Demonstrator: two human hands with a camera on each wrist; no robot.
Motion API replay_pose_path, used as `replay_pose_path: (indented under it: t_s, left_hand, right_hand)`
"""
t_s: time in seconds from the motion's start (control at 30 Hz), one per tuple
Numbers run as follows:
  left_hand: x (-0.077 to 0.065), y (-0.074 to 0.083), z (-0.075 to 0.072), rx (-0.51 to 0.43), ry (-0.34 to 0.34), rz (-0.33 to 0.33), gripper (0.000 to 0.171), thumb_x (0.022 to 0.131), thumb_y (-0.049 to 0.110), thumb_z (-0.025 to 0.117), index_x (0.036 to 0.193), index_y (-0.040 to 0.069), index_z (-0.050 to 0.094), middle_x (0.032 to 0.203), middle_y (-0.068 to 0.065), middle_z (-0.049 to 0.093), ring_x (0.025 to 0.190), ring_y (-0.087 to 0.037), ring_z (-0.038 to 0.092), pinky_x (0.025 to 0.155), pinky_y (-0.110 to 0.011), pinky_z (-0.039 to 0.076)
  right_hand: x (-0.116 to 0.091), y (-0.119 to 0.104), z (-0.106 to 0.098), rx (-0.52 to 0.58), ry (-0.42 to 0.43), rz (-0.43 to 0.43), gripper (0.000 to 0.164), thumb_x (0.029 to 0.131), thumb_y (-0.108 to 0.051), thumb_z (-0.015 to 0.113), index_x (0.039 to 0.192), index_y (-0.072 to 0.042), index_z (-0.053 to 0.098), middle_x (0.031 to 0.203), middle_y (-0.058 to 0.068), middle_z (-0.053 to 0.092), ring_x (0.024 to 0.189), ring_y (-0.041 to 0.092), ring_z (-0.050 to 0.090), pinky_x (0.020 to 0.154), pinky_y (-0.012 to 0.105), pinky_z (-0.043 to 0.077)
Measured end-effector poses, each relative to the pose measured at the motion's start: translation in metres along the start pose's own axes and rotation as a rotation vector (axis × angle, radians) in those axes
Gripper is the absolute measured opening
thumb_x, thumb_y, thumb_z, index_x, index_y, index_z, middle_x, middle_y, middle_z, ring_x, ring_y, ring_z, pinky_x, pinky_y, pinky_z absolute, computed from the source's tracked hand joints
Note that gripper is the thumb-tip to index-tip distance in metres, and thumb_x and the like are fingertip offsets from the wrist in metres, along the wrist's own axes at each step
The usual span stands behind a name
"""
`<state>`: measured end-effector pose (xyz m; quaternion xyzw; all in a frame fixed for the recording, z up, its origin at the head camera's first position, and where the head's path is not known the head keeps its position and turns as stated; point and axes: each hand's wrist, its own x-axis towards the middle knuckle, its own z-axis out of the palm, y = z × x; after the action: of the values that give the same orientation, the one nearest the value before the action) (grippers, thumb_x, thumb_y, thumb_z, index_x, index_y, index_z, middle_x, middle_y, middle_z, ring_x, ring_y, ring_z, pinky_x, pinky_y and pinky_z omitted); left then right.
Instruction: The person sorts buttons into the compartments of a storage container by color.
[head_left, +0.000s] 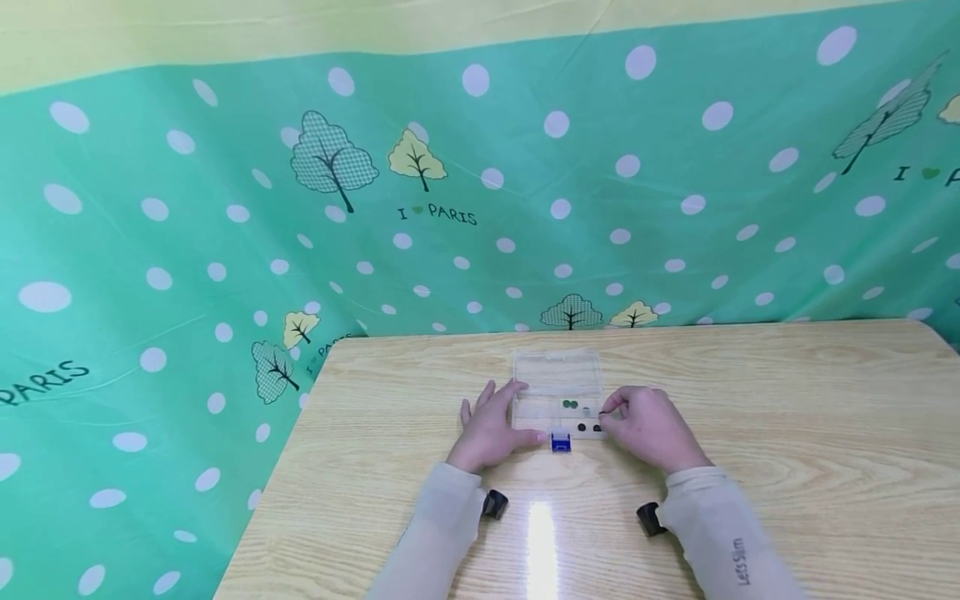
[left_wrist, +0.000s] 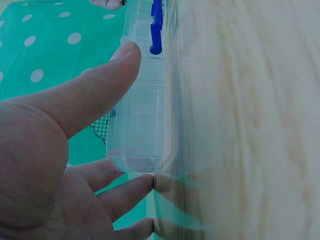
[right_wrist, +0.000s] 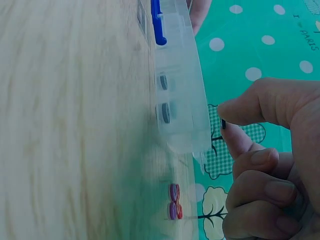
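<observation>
Table (head_left: pixel 825 450) reaches farther right than left of the open box (head_left: pixel 534 408), set towards the far edge. Box is clear plastic with a blue front latch (head_left: pixel 561 443). Left hand (head_left: pixel 491 429), fingers spread, frames its left end; right hand (head_left: pixel 652 425) pinches a small black piece (right_wrist: pixel 223 123) by its right end.

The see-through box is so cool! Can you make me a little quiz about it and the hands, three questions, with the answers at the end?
1. True or false: the clear box is open.
2. What is the right hand pinching? A: the blue latch. B: a small black piece. C: a red piece.
3. In the head view, how many round green pieces can you count in the box?

Key: 1. True. 2. B. 3. Two.
</observation>
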<state>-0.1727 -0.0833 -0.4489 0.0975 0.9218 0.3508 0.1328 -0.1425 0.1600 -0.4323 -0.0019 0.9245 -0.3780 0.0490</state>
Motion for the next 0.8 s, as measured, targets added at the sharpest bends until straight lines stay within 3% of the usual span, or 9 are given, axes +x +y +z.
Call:
replay_pose_path:
  t_s: [0.8]
  left_hand:
    - [0.000, -0.001, 0.000, -0.003, -0.004, 0.010, 0.081, 0.078, 0.037, 0.086, 0.148, 0.024, 0.048, 0.161, -0.002, 0.036, 0.154, -0.030, 0.011, 0.118, -0.062, -0.010]
  right_hand:
    - [0.005, -0.015, 0.014, -0.011, -0.001, -0.031, 0.012, 0.080, -0.009, 0.071, 0.092, -0.007, 0.073, 0.056, 0.000, 0.047, 0.048, 0.013, 0.039, 0.044, 0.026, 0.034]
